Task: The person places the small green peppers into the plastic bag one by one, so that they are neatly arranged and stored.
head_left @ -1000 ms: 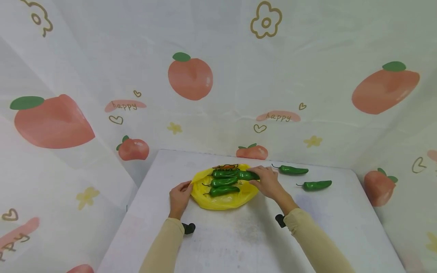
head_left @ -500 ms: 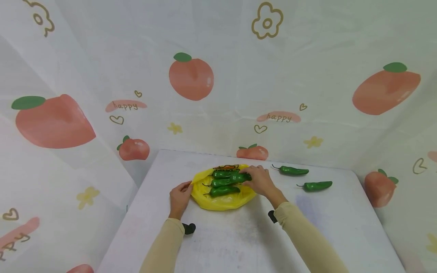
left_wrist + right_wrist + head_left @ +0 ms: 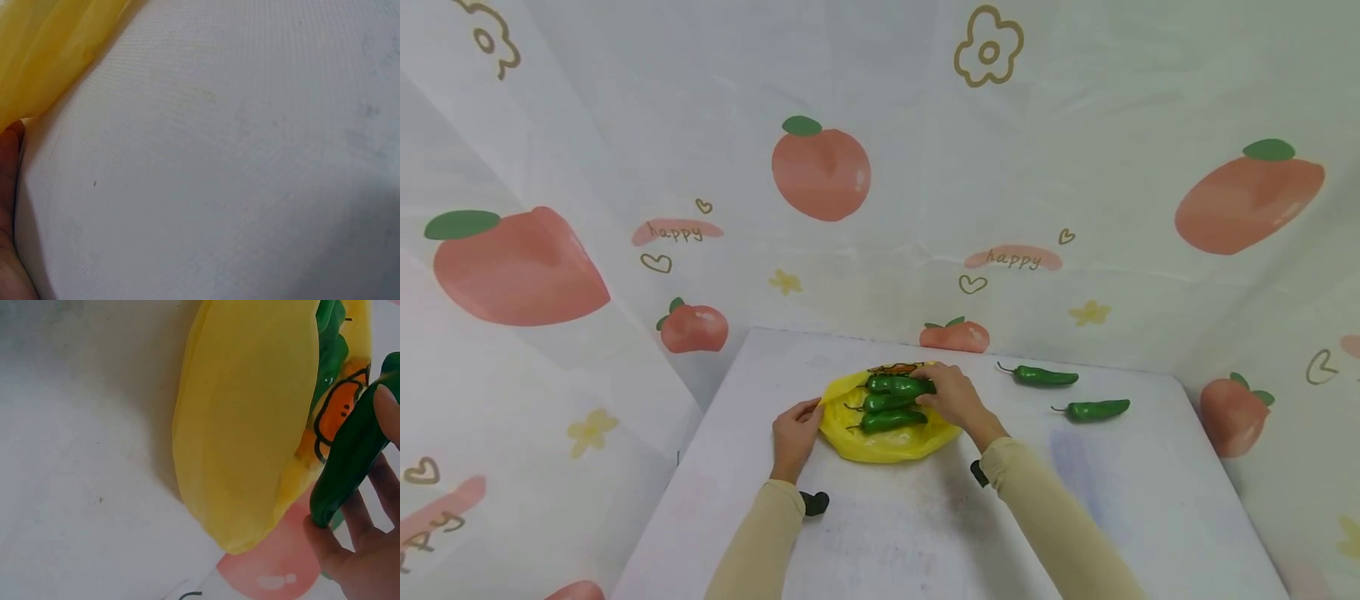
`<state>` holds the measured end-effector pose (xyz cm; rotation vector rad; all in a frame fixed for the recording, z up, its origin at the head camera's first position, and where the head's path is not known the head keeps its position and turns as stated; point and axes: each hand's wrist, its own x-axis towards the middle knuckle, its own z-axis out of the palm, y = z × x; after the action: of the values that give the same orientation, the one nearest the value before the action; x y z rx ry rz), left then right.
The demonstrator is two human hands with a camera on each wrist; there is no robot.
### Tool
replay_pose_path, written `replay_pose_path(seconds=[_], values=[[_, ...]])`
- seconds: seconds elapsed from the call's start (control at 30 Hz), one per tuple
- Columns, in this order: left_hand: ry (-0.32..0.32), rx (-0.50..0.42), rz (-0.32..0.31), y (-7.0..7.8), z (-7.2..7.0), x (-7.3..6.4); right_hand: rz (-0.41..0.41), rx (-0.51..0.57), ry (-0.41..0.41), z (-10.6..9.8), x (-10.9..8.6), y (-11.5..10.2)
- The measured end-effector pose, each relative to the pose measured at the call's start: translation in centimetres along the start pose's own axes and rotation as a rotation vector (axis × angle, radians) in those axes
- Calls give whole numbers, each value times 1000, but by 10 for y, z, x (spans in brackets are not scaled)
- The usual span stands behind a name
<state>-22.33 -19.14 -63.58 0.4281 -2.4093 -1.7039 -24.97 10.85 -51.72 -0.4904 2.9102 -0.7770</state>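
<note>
A yellow plastic bag point(image 3: 850, 446) lies opened out on the table, with several green peppers in it; one green pepper point(image 3: 891, 420) is at the front. My left hand point(image 3: 796, 435) pinches the bag's left edge between thumb and fingers. Over the bag's right side, my right hand point(image 3: 957, 398) grips another green pepper point(image 3: 353, 450) above those in the bag. In the right wrist view the thumb lies on one side of that pepper and the fingers on the other. The left wrist view catches only part of the left hand point(image 3: 9, 181) beside the yellow bag point(image 3: 56, 50).
Two more peppers lie on the white table point(image 3: 880, 533) to the right: a far pepper point(image 3: 1045, 376) and a nearer pepper point(image 3: 1097, 410). A white cloth backdrop point(image 3: 880, 275) printed with fruit rises behind the table and along its sides.
My right hand has moved left with its pepper, from the bag's right edge to above the peppers inside. My left hand stays on the bag's left edge.
</note>
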Motion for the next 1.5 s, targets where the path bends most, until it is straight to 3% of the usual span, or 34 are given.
replay_pose_path(seconds=[0.27,0.53,1.13,1.3,1.5], values=[[-7,1,-30,0,0,0,-29,12,-10,5,11,-5],[-14,-14,-36,2,-1,-1,9,50,-44,10,20,-10],[-3,-21,-20,2,0,0,67,87,-105,27,39,-20],[2,-44,15,1,-1,0,56,99,-111,29,42,-18],[4,-36,3,3,-1,-1,53,94,-111,32,42,-18]])
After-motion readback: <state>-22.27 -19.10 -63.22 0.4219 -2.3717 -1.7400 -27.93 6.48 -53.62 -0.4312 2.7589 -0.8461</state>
